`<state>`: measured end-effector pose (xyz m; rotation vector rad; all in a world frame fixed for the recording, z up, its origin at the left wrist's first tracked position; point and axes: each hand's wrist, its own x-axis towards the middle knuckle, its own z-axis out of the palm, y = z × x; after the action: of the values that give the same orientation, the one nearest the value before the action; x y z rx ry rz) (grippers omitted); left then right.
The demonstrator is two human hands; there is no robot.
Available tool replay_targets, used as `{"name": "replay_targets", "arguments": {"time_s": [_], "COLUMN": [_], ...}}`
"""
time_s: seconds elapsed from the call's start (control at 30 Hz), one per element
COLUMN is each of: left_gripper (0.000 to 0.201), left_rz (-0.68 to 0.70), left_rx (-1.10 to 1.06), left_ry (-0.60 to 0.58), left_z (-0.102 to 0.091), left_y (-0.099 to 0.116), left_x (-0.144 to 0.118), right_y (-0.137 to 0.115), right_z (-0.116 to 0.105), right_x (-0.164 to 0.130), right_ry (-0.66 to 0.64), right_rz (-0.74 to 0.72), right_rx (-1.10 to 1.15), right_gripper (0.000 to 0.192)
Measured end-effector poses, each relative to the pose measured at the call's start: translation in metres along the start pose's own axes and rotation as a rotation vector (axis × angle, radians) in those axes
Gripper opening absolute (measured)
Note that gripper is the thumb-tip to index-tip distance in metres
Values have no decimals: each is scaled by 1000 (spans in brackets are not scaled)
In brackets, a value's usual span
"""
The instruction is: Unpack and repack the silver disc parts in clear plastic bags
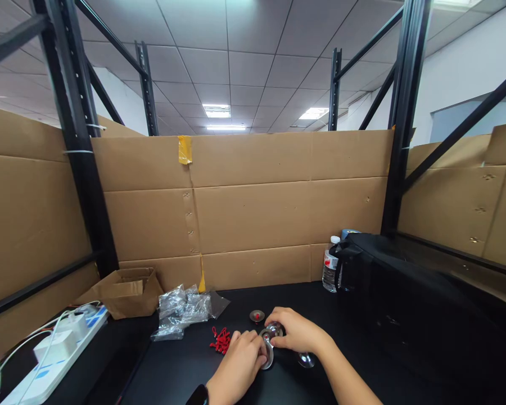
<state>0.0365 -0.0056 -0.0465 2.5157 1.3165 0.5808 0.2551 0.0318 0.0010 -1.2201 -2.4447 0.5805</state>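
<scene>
Left hand (240, 363) and right hand (295, 332) close together, fingers curled, forearms angled inward.

A matte black counter (185, 371) carries a cluster of small bright red plastic pieces (221, 340) and shiny silver metal discs (268, 344), one separate silver disc with a red centre (257, 316). Clear crinkled plastic bags (185, 309) glint grey-white. A plain brown open cardboard box (124, 292) matches the tan cardboard walls (253, 214), marked by yellow tape (185, 149). A white power strip with blue markings (50, 354) sits beside black steel uprights (73, 129).
</scene>
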Motion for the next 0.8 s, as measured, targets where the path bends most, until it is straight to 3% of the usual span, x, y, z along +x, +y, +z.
{"name": "replay_targets", "arguments": {"time_s": [0.13, 0.23, 0.37, 0.47, 0.6, 0.8], "left_gripper": [12, 16, 28, 26, 5, 19], "left_rz": [-7, -37, -41, -40, -58, -176], "left_rx": [-65, -295, -730, -908, -747, -215], "left_ry": [45, 156, 314, 362, 344, 349], "left_z": [1, 1, -1, -5, -12, -33], "left_y": [-5, -9, -15, -19, -18, -10], "left_x": [1, 5, 15, 21, 17, 5], "right_y": [0, -8, -25, -33, -38, -27], "right_z": [1, 4, 12, 18, 18, 5], "right_x": [1, 3, 7, 10, 9, 8], "right_ry": [-20, 17, 158, 212, 221, 235], "right_rz": [-66, -82, -82, -111, -156, -129], "right_rx": [54, 185, 328, 411, 341, 175], "right_gripper": [51, 69, 57, 55, 56, 57]}}
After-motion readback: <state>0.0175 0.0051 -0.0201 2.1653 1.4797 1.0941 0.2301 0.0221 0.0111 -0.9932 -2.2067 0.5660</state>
